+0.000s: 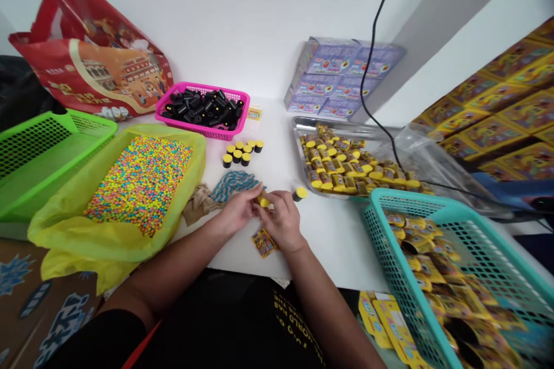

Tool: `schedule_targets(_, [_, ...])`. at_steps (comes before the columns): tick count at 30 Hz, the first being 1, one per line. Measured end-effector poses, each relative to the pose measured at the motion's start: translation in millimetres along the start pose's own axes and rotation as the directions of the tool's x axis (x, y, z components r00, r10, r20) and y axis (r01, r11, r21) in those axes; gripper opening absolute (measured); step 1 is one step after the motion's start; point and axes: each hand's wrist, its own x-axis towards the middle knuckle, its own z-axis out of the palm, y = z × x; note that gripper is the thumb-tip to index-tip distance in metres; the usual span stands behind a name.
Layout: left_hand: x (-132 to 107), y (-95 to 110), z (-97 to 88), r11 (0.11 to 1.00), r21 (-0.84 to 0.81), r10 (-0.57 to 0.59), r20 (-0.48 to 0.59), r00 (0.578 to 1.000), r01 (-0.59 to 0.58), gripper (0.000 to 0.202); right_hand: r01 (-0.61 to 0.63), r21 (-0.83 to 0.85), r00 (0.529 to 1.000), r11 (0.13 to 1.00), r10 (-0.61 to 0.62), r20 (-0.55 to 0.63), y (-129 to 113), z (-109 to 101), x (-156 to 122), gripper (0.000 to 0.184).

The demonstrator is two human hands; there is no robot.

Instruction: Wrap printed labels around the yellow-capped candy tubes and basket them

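Note:
My left hand (pixel 242 207) and my right hand (pixel 282 220) meet over the white table, both with fingers closed around a small yellow-lidded canister (pixel 263 201). Its lower part is hidden by the fingers. A flat printed yellow label (pixel 264 243) lies on the table just below my hands. One black canister with a yellow lid (pixel 299 194) stands to the right of my right hand. Farther back, several more black canisters with yellow lids (pixel 238 155) stand in a group. A blue-and-white striped cloth (pixel 236 183) lies beyond my left hand.
At left, a yellow bag-lined basket (pixel 197 155) holds colourful candies, beside a green basket (pixel 56 138). A pink basket (pixel 203 130) contains black canisters. At right are a metal tray (pixel 298 127) and a teal basket (pixel 389 265) of labelled canisters. A black cable (pixel 367 57) hangs over the tray.

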Motion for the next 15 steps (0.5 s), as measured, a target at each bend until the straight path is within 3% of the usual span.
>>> schedule_targets(3, [0.8, 3.2, -1.2, 0.999, -0.037, 0.011, 0.014, 1.0, -0.01, 0.022, -0.086, 0.095, 0.996, 0.992, 0.087, 0.001, -1.7, -3.3, -0.1, 0.033])
schedule_targets(6, [1.7, 4.2, -2.8, 1.0, -0.011, 0.02, 0.024, 1.0, -0.019, 0.019, -0.156, 0.127, 0.988, 0.98, 0.156, 0.013, -1.1, -3.3, 0.9, 0.028])
schedule_targets(15, [2.7, 1.0, -0.7, 1.0, -0.012, -0.017, -0.01, 1.0, 0.016, 0.019, -0.094, -0.021, 0.996, 0.995, 0.094, 0.004, 3.4, 2.7, -1.7, 0.027])
